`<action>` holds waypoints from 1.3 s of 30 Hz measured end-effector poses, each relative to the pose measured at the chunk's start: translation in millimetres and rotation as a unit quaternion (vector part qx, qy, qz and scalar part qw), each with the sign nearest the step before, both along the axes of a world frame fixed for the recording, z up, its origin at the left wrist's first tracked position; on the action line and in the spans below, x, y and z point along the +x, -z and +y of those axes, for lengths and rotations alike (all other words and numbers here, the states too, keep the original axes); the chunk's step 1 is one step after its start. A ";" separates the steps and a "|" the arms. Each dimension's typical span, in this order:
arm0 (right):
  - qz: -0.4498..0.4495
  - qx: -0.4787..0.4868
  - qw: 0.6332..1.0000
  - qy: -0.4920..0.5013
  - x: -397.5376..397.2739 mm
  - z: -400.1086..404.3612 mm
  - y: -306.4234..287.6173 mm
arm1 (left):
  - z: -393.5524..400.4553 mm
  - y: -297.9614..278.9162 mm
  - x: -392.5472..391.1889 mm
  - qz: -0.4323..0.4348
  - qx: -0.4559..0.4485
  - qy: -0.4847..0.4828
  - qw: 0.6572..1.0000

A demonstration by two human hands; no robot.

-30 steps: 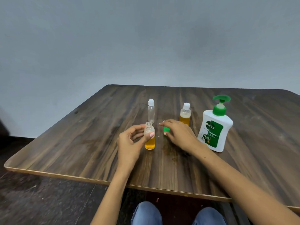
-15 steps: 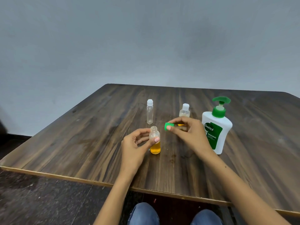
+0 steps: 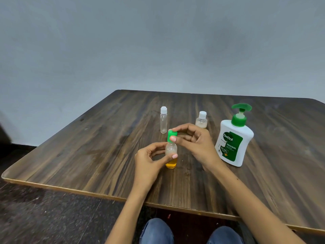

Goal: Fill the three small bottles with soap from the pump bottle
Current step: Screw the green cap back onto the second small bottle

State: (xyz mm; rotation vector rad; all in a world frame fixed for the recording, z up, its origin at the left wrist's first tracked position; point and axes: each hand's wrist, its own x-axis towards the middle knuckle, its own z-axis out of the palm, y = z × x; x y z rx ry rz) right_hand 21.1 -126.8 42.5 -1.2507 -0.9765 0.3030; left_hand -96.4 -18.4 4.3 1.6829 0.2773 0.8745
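Right hand pinching green cap, bottle steadied

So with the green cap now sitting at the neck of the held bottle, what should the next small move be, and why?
Probably twist the green cap down with the right hand, which pinches it at the neck of the small bottle. The left hand grips that bottle upright on the table, and it already holds amber soap. Whether the threads have caught cannot be told. The slim clear bottle looks empty, so it likely comes afterwards.
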 end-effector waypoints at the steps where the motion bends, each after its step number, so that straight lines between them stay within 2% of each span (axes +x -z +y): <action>1: -0.019 -0.009 1.000 0.000 0.9 -0.1 1.0 | 0.0 0.0 -0.4 0.006 0.008 -0.002 1.000; 7: -0.114 -0.045 0.992 0.032 1.7 -1.7 1.4 | -1.0 0.2 -2.9 0.023 0.037 -0.013 0.999; 11: -0.213 -0.056 0.973 0.070 -1.2 -1.2 0.5 | -0.9 0.9 -3.8 0.028 0.039 -0.016 0.999; 15: -0.267 -0.067 0.957 0.093 -2.1 -1.3 -5.1 | -0.6 1.6 -3.6 0.038 0.058 -0.029 0.997; 23: -0.233 -0.098 0.966 0.057 2.9 -12.3 -9.1 | 0.3 2.6 -2.6 0.045 0.045 -0.027 0.998; 28: -0.263 -0.110 0.955 0.081 3.4 -12.4 -18.9 | -1.1 2.4 -1.9 0.046 0.041 -0.032 0.998; 33: -0.284 -0.140 0.948 -0.016 12.9 -18.1 -25.1 | -1.8 0.7 -2.2 0.041 0.031 -0.033 0.998; 39: -0.337 -0.126 0.931 0.055 10.9 -7.6 -18.8 | -3.9 0.9 -3.0 0.049 0.055 -0.037 0.997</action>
